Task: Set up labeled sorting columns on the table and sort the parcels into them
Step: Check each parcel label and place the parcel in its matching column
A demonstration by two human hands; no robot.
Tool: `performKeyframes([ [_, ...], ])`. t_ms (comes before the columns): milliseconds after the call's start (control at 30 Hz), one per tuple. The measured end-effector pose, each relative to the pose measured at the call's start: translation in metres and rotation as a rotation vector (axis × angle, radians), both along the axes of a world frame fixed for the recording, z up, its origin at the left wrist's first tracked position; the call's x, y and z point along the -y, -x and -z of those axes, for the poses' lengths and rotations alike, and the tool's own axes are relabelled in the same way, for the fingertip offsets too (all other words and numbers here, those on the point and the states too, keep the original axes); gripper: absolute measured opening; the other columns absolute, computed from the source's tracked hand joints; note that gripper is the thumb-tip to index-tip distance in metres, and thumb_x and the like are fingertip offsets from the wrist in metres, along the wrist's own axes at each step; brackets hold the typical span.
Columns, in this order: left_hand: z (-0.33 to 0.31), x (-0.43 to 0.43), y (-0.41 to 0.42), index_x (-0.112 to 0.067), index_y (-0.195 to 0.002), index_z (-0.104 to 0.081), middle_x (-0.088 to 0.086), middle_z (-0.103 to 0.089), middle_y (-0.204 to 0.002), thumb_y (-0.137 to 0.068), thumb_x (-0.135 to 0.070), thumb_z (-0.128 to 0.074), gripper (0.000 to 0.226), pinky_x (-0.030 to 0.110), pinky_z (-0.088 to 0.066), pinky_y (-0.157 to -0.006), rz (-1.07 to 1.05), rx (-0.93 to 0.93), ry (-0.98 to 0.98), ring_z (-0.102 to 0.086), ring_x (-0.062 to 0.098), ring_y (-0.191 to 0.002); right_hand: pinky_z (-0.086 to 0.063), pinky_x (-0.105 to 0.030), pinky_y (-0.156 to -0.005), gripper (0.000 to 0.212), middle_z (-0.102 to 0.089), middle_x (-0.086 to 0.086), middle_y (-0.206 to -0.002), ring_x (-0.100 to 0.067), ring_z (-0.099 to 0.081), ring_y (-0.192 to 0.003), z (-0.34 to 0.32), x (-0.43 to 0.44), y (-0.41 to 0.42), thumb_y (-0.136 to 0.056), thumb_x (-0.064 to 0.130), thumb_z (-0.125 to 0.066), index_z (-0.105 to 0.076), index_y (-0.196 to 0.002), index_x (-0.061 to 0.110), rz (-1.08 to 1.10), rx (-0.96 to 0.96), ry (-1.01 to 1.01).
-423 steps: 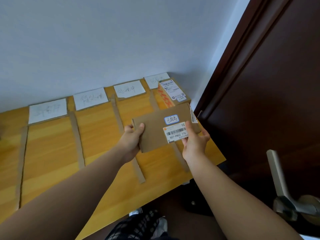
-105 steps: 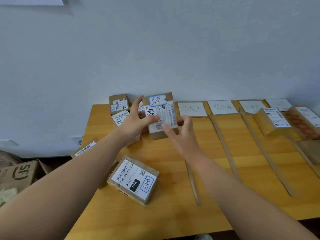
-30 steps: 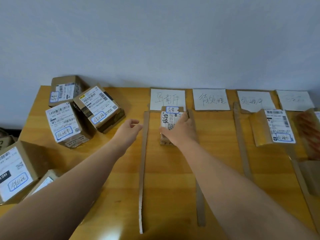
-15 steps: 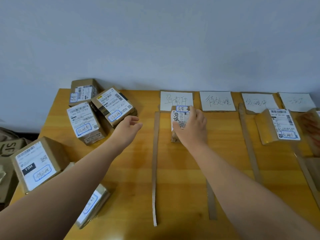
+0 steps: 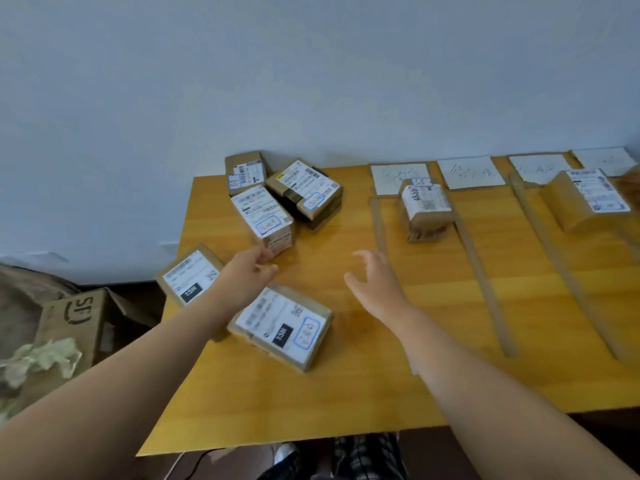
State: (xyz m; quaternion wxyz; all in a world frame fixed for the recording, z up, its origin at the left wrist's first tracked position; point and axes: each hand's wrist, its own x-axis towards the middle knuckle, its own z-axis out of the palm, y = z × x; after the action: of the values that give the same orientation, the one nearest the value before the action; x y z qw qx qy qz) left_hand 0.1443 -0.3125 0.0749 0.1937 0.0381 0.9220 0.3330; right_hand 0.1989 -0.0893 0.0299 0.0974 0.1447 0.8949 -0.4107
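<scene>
Several brown parcels with white labels lie unsorted on the left of the yellow table (image 5: 346, 393). One parcel (image 5: 281, 328) lies nearest me, another (image 5: 189, 276) at the left edge, and three (image 5: 264, 216) cluster at the back. My left hand (image 5: 247, 277) hovers open between them, just short of the cluster. My right hand (image 5: 375, 284) hangs open over bare wood, holding nothing. A small parcel (image 5: 426, 206) sits in the first column under its white label card (image 5: 391, 178). A yellow-brown parcel (image 5: 585, 199) lies in the third column.
Cardboard strips (image 5: 483, 275) divide the columns, with more label cards (image 5: 471, 173) along the wall. An open SF carton (image 5: 74, 323) with crumpled paper stands on the floor to the left. The table's front edge is close to my legs.
My right hand has let go of the small parcel in the first column and pulled back left. The view has swung left, and my left hand has dropped towards the unsorted parcels.
</scene>
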Motion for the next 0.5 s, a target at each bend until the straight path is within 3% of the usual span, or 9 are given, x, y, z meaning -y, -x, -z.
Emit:
performKeyframes([
  [167, 0.014, 0.039, -0.016, -0.012, -0.132, -0.05, 0.007, -0.056, -0.13, -0.095, -0.03, -0.053, 0.041, 0.035, -0.046, -0.092, 0.106, 0.036, 0.13, -0.057, 0.023, -0.111, -0.039, -0.03, -0.1, 0.046, -0.036, -0.001, -0.144, -0.017, -0.042, -0.129, 0.011, 0.049, -0.039, -0.097, 0.035, -0.048, -0.038, -0.14, 0.022, 0.066, 0.098, 0.062],
  [400, 0.02, 0.05, -0.023, -0.01, -0.125, -0.048, 0.012, -0.059, -0.112, -0.092, -0.041, -0.053, 0.046, 0.035, -0.049, -0.069, 0.154, 0.028, 0.35, -0.061, 0.027, -0.089, -0.034, -0.031, -0.104, 0.049, -0.039, -0.006, -0.149, -0.021, -0.039, -0.134, 0.003, 0.071, -0.052, -0.101, 0.034, -0.037, -0.037, -0.145, 0.013, 0.045, 0.169, -0.024],
  [500, 0.023, 0.05, -0.029, -0.01, -0.126, -0.047, 0.009, -0.06, -0.111, -0.091, -0.043, -0.055, 0.05, 0.033, -0.049, -0.068, 0.181, 0.152, 0.356, -0.059, 0.024, -0.085, -0.033, -0.028, -0.101, 0.049, -0.038, -0.006, -0.151, -0.021, -0.038, -0.135, 0.0, 0.078, -0.052, -0.103, 0.031, -0.031, -0.032, -0.148, 0.013, 0.006, 0.202, -0.001],
])
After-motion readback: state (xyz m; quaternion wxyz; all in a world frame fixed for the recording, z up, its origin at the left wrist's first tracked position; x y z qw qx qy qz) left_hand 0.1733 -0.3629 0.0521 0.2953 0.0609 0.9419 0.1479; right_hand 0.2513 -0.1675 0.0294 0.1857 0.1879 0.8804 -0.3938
